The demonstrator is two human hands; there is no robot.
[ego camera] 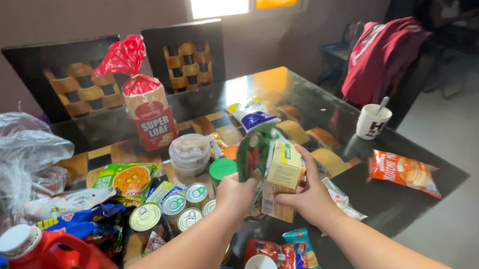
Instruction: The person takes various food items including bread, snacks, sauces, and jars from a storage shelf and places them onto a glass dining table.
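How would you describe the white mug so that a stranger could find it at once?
Start at the dark glossy glass table and look to its far right side, near the red garment draped over a chair. There stands the white ceramic mug, upright. It is the only cup, and a spoon handle sticks out of it.

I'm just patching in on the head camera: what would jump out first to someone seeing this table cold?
Dead centre, the left hand grips a green packet and the right hand a yellow-and-green carton, raised together over a dark glass table. Behind them to the left stands a bread loaf in a red-topped bag; tin cans cluster by the left forearm. Far right lies an orange snack bag near a white mug.
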